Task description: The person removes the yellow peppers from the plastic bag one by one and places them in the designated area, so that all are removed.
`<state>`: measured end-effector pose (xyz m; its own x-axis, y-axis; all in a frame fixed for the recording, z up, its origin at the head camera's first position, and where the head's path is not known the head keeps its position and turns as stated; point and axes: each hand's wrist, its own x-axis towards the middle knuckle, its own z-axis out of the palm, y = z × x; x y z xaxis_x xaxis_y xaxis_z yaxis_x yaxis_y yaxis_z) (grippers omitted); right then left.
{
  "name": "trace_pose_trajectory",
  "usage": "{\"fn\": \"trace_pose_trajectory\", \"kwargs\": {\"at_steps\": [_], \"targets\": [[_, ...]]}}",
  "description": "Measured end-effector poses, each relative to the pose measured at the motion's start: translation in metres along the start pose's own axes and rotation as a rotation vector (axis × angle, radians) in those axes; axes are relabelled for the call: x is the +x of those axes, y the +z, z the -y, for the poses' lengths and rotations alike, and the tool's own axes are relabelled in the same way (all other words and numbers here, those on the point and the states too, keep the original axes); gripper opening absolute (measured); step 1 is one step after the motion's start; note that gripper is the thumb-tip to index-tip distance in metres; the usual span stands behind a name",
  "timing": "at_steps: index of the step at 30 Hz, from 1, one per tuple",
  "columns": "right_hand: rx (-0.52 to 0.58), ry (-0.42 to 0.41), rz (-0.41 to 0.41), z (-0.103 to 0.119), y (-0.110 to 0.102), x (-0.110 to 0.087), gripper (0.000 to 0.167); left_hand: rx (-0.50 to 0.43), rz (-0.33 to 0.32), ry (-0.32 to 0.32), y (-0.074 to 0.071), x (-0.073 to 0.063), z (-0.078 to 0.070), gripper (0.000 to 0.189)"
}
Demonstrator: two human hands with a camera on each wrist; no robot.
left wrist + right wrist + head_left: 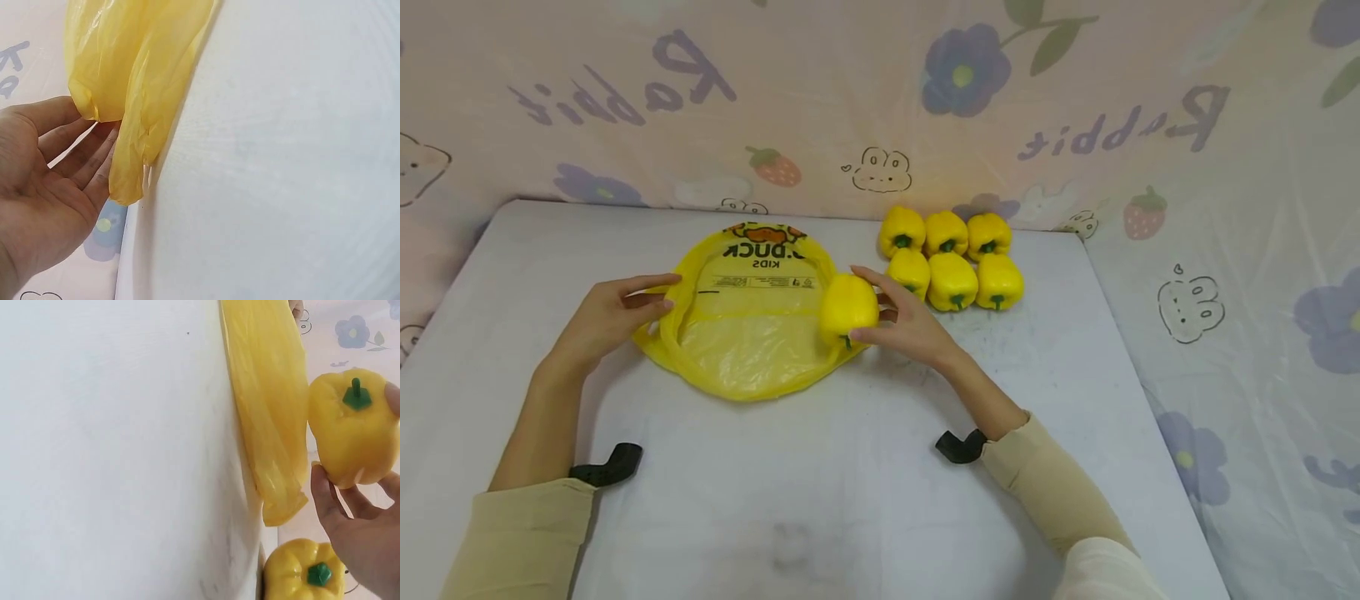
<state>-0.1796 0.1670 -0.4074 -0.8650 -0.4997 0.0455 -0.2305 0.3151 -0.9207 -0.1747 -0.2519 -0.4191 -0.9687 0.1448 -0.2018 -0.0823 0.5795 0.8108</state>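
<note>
A yellow plastic bag (741, 387) with duck print lies on the table, its mouth spread in a wide ring. My left hand (613, 312) pinches the bag's left rim between thumb and fingers; in the left wrist view the bag's folds (147, 125) hide those fingertips. In my right hand (906, 321) is a yellow bell pepper (847, 308), gripped between thumb and fingers, its green stem toward me. The pepper overlaps the bag's right rim in the head view. The right wrist view shows this pepper (353, 434) beside the bag's side (275, 425).
Several more yellow bell peppers (952, 282) stand in two rows at the back right of the white table (820, 492). A printed cloth (820, 100) hangs behind the table. Black wrist devices (608, 465) sit by both cuffs.
</note>
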Motion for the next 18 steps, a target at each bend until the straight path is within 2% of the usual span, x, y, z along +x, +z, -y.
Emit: {"fn": "trace_pose_trajectory", "kwargs": {"at_steps": [18], "targets": [[-0.047,-0.023,0.046,-0.013,-0.021,-0.031,0.087,-0.012,0.008,-0.002,0.0,0.001,0.005,0.06]]}}
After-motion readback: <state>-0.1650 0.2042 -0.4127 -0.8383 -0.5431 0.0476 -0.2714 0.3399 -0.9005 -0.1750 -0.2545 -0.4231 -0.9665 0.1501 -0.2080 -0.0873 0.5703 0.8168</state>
